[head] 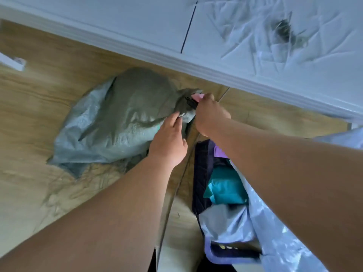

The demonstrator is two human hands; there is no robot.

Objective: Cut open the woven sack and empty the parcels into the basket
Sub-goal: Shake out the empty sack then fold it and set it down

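The cutter [193, 100] barely shows, only a pink sliver and a dark tip poking from the right hand [211, 114], blade contact with the sack [117, 122] hidden. The right forearm covers much of the basket [202, 173]; its parcels [224, 190] are half buried. The far-right wall smears into blur.

Bulging grey-green woven plastic sack [117, 122] on wood-grain floor [35, 99]. Left hand [169, 142] pinches the gathered neck; right hand [210, 114] grips a pink-handled cutter [196, 97] against it. Dark-rimmed fabric basket [200, 173] holds teal parcels [224, 191].
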